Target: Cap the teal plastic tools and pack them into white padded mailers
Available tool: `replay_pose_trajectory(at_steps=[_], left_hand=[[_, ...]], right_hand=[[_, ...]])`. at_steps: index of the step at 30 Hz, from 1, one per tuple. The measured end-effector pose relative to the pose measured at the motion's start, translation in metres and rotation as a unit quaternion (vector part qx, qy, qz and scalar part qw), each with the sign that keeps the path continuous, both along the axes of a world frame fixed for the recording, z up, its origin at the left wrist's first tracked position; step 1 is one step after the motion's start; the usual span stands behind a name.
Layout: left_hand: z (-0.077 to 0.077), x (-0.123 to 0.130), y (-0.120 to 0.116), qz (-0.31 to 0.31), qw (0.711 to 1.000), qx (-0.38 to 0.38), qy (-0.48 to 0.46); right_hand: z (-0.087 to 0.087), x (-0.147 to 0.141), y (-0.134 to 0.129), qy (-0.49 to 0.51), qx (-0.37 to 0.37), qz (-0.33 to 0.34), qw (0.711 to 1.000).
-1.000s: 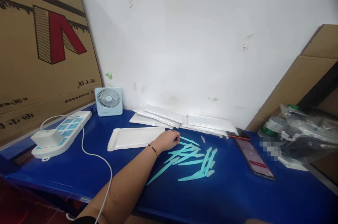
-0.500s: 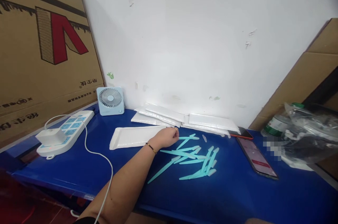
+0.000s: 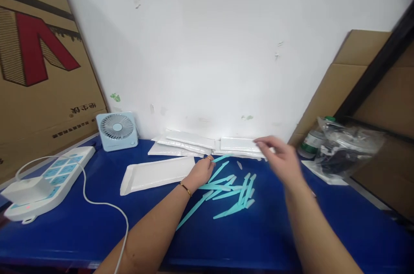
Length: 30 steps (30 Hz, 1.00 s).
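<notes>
My left hand (image 3: 201, 171), with a bracelet at its wrist, is closed on a slim turquoise eyebrow razor (image 3: 221, 158) that sticks out to the right of the fingers. Several more turquoise eyebrow razors (image 3: 226, 188) lie in a loose, crossing pile below and right of it. A small clear cap-like piece (image 3: 239, 165) rests apart from them. My right hand (image 3: 282, 160) hovers at the right, slightly blurred, thumb and forefinger stretched leftward with nothing visible between them. Left of my left hand a white padded envelope (image 3: 158, 174) lies flat.
White padded envelopes (image 3: 189, 139) lie in two stacks along the wall. A blue fan (image 3: 118, 131) and a power strip (image 3: 61, 175) with a plugged-in charger and white cable stand left. Right are a bottle (image 3: 312, 142), a clear plastic bag (image 3: 343, 151) and cardboard (image 3: 349, 60).
My right hand has come into view from below and reached up at the right, now covering the phone there. The view has shifted; my left hand stays by the razors.
</notes>
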<state>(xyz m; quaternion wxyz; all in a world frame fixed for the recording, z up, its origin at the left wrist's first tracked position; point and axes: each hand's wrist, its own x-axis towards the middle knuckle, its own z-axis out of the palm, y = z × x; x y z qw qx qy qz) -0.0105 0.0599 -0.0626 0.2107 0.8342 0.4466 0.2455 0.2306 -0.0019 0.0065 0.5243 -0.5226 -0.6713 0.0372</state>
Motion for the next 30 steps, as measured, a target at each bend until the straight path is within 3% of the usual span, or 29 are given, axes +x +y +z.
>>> replay_pose_trajectory(at_steps=[2, 4, 8, 11, 14, 18, 24, 30], left_hand=[[0.002, -0.001, 0.001, -0.009, 1.0, 0.003, -0.021], [0.004, -0.001, 0.001, -0.024, 0.999, 0.001, -0.026], [0.003, -0.001, 0.003, -0.061, 0.998, -0.018, -0.007], [0.001, -0.001, 0.006, -0.036, 0.998, -0.032, 0.029], [-0.001, -0.001, 0.006, -0.01, 0.997, -0.011, 0.076], [-0.003, 0.002, 0.0, 0.007, 0.992, 0.047, 0.115], [-0.005, -0.001, 0.007, 0.017, 0.985, 0.071, 0.155], [0.0, -0.013, 0.015, 0.045, 0.986, 0.059, 0.148]], right_hand=[[-0.018, -0.007, 0.012, 0.042, -0.093, 0.014, 0.995], [-0.037, -0.016, 0.025, 0.086, -0.168, 0.071, 0.979], [-0.061, -0.019, 0.04, 0.136, -0.216, 0.152, 0.955], [-0.069, -0.003, 0.043, 0.148, -0.209, 0.115, 0.96], [-0.076, 0.015, 0.047, 0.079, -0.213, 0.041, 0.973], [-0.079, 0.014, 0.047, -0.104, -0.195, -0.002, 0.975], [-0.069, -0.017, 0.034, -0.208, -0.207, 0.127, 0.948], [-0.069, -0.026, 0.029, -0.262, -0.251, 0.165, 0.917]])
